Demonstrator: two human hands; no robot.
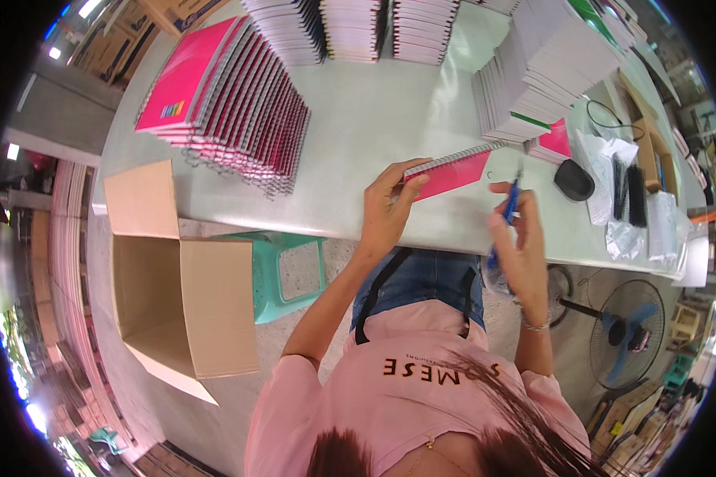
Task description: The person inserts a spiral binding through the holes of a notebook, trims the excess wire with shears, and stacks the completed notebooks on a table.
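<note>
Before a lettered shirt (422, 397), left hand (388, 205) grips a pink notebook (455, 176), right hand (527, 248) a blue tool (512, 199).

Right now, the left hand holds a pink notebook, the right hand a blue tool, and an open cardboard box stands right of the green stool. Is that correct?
No: the head view shows the box left of the green stool. The left hand does hold the pink notebook and the right hand the blue tool.
</note>
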